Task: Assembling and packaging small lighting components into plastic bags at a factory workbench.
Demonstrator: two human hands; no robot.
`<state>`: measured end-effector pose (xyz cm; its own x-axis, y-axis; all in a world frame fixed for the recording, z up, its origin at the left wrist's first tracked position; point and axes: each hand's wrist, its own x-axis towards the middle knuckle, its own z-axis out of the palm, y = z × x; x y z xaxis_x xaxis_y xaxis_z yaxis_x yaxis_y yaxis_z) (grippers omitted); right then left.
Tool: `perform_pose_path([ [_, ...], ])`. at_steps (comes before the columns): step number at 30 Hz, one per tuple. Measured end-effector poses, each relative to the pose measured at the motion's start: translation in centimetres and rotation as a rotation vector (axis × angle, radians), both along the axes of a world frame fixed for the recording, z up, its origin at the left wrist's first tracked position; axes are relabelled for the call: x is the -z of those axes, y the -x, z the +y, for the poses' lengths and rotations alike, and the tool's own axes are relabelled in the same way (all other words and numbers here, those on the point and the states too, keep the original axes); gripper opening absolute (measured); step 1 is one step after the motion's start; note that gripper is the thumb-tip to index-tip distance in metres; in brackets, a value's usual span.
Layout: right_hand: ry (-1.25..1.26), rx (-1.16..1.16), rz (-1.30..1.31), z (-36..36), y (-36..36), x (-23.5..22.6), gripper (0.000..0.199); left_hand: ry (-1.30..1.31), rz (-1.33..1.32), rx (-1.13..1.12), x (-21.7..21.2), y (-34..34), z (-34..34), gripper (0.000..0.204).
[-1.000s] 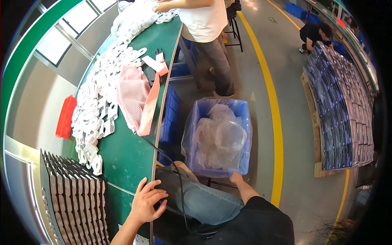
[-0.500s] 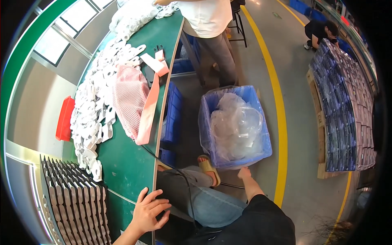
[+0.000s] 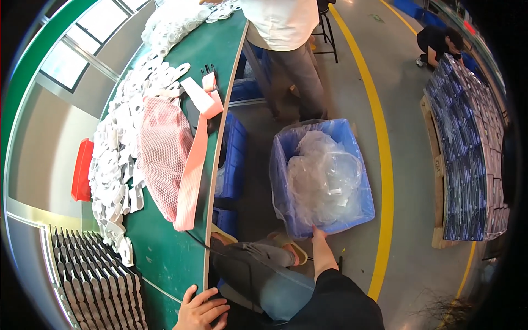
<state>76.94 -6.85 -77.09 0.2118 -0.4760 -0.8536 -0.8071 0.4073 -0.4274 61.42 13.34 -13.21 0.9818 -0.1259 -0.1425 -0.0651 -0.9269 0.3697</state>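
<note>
Grey factory flooring carried a blue plastic crate lined with clear film (image 3: 322,176) beside the green worktop (image 3: 165,258). Its near rim was gripped by the right hand (image 3: 318,237), fingers clamped; the left hand (image 3: 201,311) lay spread on the worktop edge. Dragging the crate seemed underway, calling next for a steady pull.

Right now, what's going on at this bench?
A seated person rests the left hand on the edge of the green table and reaches the right hand to the near rim of a blue bin lined with clear plastic and holding clear bags. White parts and a pink mesh bag lie on the table. Another person stands at its far end.
</note>
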Motion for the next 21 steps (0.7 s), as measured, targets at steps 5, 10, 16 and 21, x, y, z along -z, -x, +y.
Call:
perform_pose_path([
  [5,0.104,-0.360,-0.038,-2.0,0.4,-2.4,0.073,-0.042,0.087,-0.039,1.2,1.2,0.6,0.023],
  [10,-0.138,-0.215,-0.395,-7.4,-0.9,-10.8,0.062,-0.042,0.044,-0.050,-0.4,0.4,-0.1,0.023],
  [16,0.277,-0.643,-0.524,-27.3,-10.1,-0.5,0.057,-0.063,0.076,-0.022,0.2,0.1,-0.1,0.024],
  [21,0.691,-1.014,-0.641,-32.4,-19.1,0.0,0.053,-0.033,0.086,-0.016,0.2,0.7,0.8,0.026],
])
